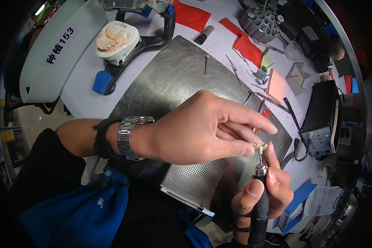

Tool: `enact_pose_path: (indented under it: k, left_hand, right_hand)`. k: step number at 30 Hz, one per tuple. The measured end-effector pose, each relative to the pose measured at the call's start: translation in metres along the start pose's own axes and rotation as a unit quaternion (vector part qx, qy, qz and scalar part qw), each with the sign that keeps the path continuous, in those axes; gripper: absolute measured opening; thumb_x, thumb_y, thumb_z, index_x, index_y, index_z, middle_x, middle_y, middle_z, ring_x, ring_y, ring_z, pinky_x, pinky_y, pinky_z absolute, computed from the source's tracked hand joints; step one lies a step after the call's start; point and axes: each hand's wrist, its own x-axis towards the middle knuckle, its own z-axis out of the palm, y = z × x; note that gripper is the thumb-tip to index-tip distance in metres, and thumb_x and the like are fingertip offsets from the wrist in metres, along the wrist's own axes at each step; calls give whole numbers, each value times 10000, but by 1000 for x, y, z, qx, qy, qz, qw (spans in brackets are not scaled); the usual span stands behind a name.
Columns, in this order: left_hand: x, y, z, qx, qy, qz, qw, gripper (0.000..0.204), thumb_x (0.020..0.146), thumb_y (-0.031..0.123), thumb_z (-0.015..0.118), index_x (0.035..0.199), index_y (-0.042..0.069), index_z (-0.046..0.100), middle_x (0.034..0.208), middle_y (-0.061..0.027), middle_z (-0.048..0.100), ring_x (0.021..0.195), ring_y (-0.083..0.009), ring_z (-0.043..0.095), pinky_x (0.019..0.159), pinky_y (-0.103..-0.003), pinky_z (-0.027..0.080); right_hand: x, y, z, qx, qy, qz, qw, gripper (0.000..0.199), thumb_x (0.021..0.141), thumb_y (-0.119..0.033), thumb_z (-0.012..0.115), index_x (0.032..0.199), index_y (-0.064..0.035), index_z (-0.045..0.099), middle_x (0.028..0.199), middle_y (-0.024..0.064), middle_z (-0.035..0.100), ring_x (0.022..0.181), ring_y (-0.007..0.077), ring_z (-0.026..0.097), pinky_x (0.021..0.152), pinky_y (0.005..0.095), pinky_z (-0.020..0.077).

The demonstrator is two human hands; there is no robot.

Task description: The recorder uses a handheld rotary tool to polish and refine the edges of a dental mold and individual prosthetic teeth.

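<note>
My left hand [206, 128], with a metal watch on its wrist, reaches across the middle. Its thumb and fingers pinch a small tooth-coloured dental piece [255, 145], partly hidden by the fingertips. My right hand [277, 186] is wrapped round a black rotary handpiece [259, 211], held upright with its metal collar at the top. A pale grinding tip [260, 151] on a thin shank rises from the handpiece and appears to touch the dental piece. One right fingertip also rests by the piece. Whether the tip is spinning cannot be seen.
Under my hands lie a metal plate [161, 78] and a perforated metal grille [194, 177]. A plaster dental model [118, 38] sits on a black articulator at the upper left. A grey bur stand [259, 24], loose burs, red sheets [190, 15] and a control box [321, 140] stand farther right.
</note>
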Motion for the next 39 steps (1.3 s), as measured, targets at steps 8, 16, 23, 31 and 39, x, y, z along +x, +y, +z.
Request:
enact_pose_path:
  k: [8,16,23,31,39]
  left_hand:
    - [1,-2,1,48,13,45,998,387,810,-40,676,1189,-6,605,1050,-170,682,956,-187,678,834,-262,573]
    - [1,-2,2,-85,-7,-41,996,425,845,-40,651,1251,-58,531,1039,-176,678,1006,-159,645,903,-259,533]
    - [2,-3,1,-123,-18,-69,990,417,854,-32,646,1251,-73,523,1023,-179,680,972,-144,650,880,-251,530]
    - [0,-1,-1,-149,-28,-99,984,413,866,32,664,1244,-67,531,1004,-157,689,944,-123,652,848,-235,525]
    - [1,-4,-1,-177,-33,-113,977,405,872,48,663,1240,-63,535,1008,-164,685,948,-129,654,855,-230,521]
  right_hand:
    - [-1,0,-1,-9,-20,-19,1000,277,931,-246,551,1056,-42,412,920,219,565,1037,373,615,925,432,474]
    - [0,1,6,5,40,19,999,296,927,-284,547,1041,-47,412,911,210,561,983,343,629,886,403,500]
    - [-3,3,3,4,28,-9,1000,290,918,-278,555,1029,-54,408,849,160,522,989,349,629,901,426,509]
    - [-3,0,6,-20,30,-5,999,273,927,-278,544,1045,-64,423,825,154,528,903,329,649,888,430,516]
    - [-3,-3,4,-25,33,1,999,261,925,-265,548,1033,-68,415,877,170,549,971,343,638,903,425,509]
